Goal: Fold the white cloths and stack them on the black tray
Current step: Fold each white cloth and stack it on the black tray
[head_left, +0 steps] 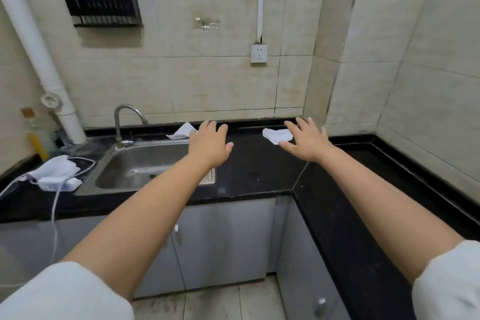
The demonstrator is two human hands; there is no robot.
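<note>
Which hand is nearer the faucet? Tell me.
Left. The left hand reaches over the sink's right edge, right of the faucet. The right hand is farther right, over the countertop beside a white cloth.

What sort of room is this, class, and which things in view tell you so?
Most likely a small home kitchen: a stainless steel sink with a curved metal tap is set in a black stone countertop, with grey cabinet doors below and tiled walls behind.

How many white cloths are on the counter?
3. One white cloth lies by the back wall behind the left hand, one lies beside the right hand, and a bundle sits left of the sink. The hands may hide more.
</note>
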